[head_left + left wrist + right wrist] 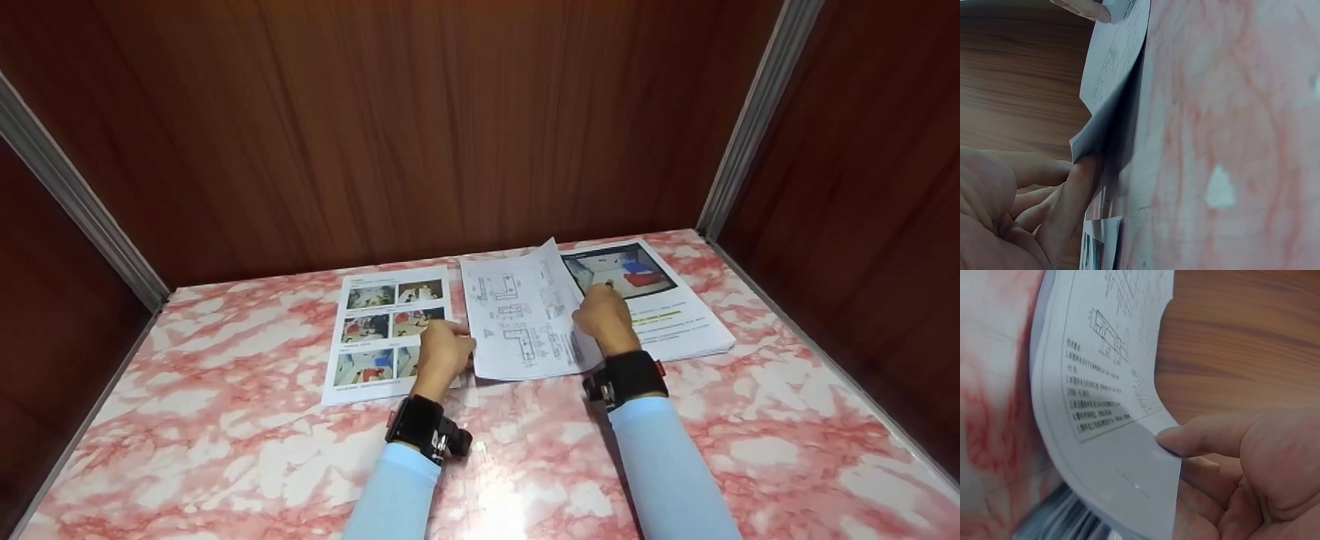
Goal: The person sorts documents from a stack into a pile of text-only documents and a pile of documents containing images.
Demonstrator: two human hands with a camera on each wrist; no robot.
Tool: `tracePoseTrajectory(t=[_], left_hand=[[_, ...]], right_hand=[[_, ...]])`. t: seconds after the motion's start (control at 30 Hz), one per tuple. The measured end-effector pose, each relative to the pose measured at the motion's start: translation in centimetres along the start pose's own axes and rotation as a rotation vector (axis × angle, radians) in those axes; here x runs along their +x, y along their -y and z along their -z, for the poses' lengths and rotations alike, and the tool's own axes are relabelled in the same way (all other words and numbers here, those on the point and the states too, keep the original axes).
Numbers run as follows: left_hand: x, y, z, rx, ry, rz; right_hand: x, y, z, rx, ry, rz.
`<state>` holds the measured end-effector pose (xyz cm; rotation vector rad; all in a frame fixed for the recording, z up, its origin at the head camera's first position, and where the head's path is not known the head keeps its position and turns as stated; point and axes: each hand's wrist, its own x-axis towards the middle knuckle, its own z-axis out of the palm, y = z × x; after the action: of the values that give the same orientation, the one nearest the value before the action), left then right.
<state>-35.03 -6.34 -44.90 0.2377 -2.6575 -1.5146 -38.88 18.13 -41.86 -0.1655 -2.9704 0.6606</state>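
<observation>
A white sheet of paper (517,319) with printed line drawings spans the gap between my two hands, its right side bent upward. My left hand (444,349) pinches its left edge between thumb and index finger; in the left wrist view the paper's edge meets those fingertips (1086,166). On the opposite edge, my right hand (606,315) grips the sheet, and the right wrist view has the thumb (1174,440) on the printed face with the other fingers behind. The paper curves there, showing drawings and lines of text.
Left of the sheet lies a page with several colour photos (367,322), partly under my left hand. A stack of printed pages (675,330) lies at the right, partly covered by the sheet and my right hand. A wood-grain panel (375,135) stands behind the red-and-white marbled table (225,435).
</observation>
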Motion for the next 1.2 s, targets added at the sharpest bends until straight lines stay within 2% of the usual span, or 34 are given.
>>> tracePoseTrajectory(t=[0.17, 0.33, 0.53, 0.7, 0.83, 1.07, 1.2], left_hand=[[-0.1, 0.1, 0.0, 0.004, 0.017, -0.013], [-0.1, 0.1, 0.3, -0.016, 0.037, 0.018], [-0.1, 0.0, 0.7, 0.075, 0.016, 0.037], [-0.4, -0.4, 1.1, 0.124, 0.001, 0.058], [-0.4, -0.5, 1.3, 0.133, -0.004, 0.062], [-0.4, -0.6, 1.5, 0.242, -0.050, 0.031], [-0.4, -0.7, 1.4, 0.255, -0.050, 0.047]], right_hand=[[0.0, 0.0, 0.1, 0.010, 0.008, -0.004], [0.0, -0.2, 0.1, 0.034, -0.012, 0.009], [0.1, -0.5, -0.2, 0.081, -0.045, 0.039], [0.2, -0.6, -0.4, 0.058, -0.058, 0.077], [0.1, -0.7, -0.4, 0.054, -0.054, 0.062], [0.0, -0.8, -0.4, 0.049, -0.054, 0.081], [-0.1, -0.6, -0.3, 0.022, -0.071, 0.051]])
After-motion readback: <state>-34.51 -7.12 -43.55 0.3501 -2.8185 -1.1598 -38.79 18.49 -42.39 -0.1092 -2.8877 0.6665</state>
